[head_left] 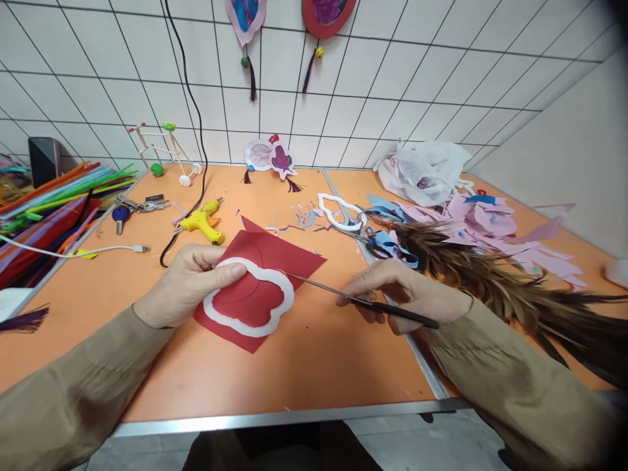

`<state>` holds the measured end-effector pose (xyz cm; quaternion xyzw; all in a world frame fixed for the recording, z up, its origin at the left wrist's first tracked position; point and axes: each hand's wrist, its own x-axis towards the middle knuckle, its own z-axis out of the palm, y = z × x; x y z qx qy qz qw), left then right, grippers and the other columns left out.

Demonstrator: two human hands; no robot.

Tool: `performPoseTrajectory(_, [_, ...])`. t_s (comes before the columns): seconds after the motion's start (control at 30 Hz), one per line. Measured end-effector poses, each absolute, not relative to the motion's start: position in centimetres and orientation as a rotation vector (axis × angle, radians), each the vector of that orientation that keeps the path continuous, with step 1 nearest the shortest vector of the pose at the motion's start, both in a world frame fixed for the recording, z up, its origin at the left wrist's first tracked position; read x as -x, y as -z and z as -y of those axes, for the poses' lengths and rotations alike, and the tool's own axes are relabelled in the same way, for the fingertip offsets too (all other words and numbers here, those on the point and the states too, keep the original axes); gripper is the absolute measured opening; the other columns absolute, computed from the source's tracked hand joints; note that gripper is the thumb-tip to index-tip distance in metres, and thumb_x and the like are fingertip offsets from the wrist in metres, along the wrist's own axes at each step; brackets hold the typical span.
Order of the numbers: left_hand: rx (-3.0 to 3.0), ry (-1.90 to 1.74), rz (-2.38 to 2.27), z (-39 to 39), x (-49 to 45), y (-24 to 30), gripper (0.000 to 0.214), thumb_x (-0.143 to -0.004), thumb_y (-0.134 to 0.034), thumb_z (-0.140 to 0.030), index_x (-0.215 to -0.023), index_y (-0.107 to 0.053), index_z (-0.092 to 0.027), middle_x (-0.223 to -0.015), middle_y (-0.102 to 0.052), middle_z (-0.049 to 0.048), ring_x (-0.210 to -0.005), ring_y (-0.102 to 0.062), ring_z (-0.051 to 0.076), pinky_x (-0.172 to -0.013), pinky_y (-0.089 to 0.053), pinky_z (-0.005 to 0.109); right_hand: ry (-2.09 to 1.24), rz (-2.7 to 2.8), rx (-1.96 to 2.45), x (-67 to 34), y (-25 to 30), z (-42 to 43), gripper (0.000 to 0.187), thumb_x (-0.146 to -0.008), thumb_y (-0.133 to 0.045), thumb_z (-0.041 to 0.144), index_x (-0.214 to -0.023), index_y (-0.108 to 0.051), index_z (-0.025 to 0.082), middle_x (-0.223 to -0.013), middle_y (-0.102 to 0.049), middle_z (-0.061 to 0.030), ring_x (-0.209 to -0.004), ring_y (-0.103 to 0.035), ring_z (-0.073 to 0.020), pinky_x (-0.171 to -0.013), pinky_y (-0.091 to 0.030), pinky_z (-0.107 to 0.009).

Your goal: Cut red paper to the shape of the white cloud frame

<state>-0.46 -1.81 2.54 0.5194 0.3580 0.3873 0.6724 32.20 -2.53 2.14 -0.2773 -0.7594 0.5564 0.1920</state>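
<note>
My left hand (196, 281) pinches a sheet of red paper (289, 252) together with a white cut-out outline (284, 301) that lies against it. The outline is wavy-edged and hollow, and red shows through its middle. A thin curved line is drawn on the red sheet. In my right hand (392, 288) is a pair of scissors (333, 291) with dark handles. Their blades point left and reach the red paper just beside the outline's upper right edge, where the sheet is partly cut. My fingers hide part of the scissor handles.
A yellow glue gun (203, 221) with a black cord lies behind my left hand. Keys (147, 204) and colourful pipe cleaners (63, 196) are at left. Another white outline (341, 212), brown feathers (456, 261), pink paper scraps (475, 222) and a plastic bag (422, 171) occupy the right.
</note>
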Motion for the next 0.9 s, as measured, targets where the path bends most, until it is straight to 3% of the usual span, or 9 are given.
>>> performPoseTrajectory(0.37, [-1.082, -0.839, -0.814, 2.2, 0.0, -2.3, 0.013, -0.074, -0.079, -0.030, -0.075, -0.079, -0.017, -0.069, -0.076, 0.0050, -0.059, -0.070, 0.016, -0.055, -0.057, 0.023, -1.621, 2.143, 0.865, -30.2, -2.3, 2.7, 0.043, -0.063, -0.060, 0.016, -0.104, -0.070, 0.008, -0.065, -0.060, -0.0013, -0.057, -0.050, -0.0102, -0.052, -0.038, -0.023])
performPoseTrajectory(0.9, [-1.115, -0.731, -0.818, 2.4, -0.5, -1.8, 0.017, -0.075, -0.077, -0.033, -0.069, -0.077, -0.017, -0.064, -0.075, 0.0035, -0.054, -0.066, 0.013, -0.050, -0.053, 0.018, -1.515, 2.243, 0.784, -28.5, -1.8, 2.3, 0.035, -0.071, -0.061, 0.016, -0.104, -0.072, 0.010, -0.058, -0.052, 0.0023, -0.054, -0.038, -0.0075, -0.048, -0.034, -0.019])
